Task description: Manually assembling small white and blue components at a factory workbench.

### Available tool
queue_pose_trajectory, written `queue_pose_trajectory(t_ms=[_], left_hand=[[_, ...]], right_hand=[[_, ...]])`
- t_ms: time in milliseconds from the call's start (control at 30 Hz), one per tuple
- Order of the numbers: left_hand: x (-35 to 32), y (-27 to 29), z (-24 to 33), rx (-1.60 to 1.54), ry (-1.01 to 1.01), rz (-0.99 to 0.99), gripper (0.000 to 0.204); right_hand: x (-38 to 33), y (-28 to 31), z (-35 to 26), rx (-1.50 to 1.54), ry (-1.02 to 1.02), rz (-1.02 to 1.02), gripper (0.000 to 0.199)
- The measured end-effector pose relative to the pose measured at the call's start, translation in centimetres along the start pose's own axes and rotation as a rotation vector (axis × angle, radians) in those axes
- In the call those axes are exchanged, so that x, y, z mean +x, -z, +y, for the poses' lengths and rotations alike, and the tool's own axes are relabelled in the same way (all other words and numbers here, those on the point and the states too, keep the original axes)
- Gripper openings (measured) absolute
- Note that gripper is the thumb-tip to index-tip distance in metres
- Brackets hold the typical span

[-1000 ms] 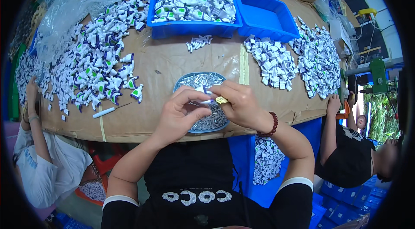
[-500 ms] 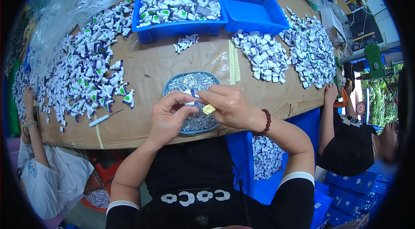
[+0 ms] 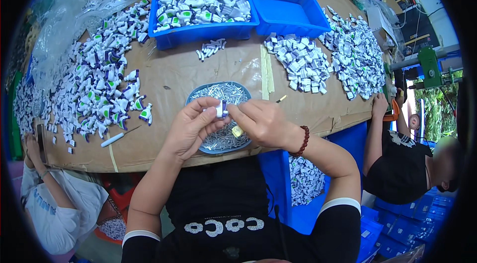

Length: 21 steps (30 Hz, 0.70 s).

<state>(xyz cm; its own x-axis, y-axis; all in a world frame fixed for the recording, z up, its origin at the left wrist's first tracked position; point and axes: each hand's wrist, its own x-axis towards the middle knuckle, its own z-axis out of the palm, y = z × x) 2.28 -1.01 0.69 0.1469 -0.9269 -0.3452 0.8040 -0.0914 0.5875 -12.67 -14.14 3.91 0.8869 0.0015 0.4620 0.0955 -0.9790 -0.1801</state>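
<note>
My left hand [image 3: 191,126] pinches a small white and purple plastic part [image 3: 220,109] at its fingertips. My right hand [image 3: 261,121] meets it from the right, fingertips on the same part, with a small yellow tool [image 3: 237,131] tucked under its palm. Both hands hover over a round blue dish [image 3: 195,98] of thin metal pins on the brown cardboard-covered table [image 3: 174,72].
A blue bin [image 3: 198,34] of white-green parts and an empty blue bin [image 3: 293,27] stand at the back. Heaps of parts lie left [image 3: 94,94] and right [image 3: 303,62], [image 3: 355,54]. A white-handled tool [image 3: 115,137] lies near the left. People sit at both sides [image 3: 397,173], [image 3: 54,203].
The view has shifted so the table sits slightly lower in the picture. My hands stay together over the dish, the part still between the fingertips.
</note>
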Motion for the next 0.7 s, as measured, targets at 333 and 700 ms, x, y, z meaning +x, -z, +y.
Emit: queue_pose_trajectory(t_ms=[333, 700], left_hand=[[-0.2, 0.5, 0.2, -0.035, 0.016, -0.054, 0.026], [-0.7, 0.4, 0.8, -0.047, 0.005, -0.009, 0.025]], right_hand=[[-3.9, 2.0, 12.1, -0.422, -0.611, -0.090, 0.016], [-4.6, 0.3, 16.3, -0.563, -0.668, -0.263, 0.013]])
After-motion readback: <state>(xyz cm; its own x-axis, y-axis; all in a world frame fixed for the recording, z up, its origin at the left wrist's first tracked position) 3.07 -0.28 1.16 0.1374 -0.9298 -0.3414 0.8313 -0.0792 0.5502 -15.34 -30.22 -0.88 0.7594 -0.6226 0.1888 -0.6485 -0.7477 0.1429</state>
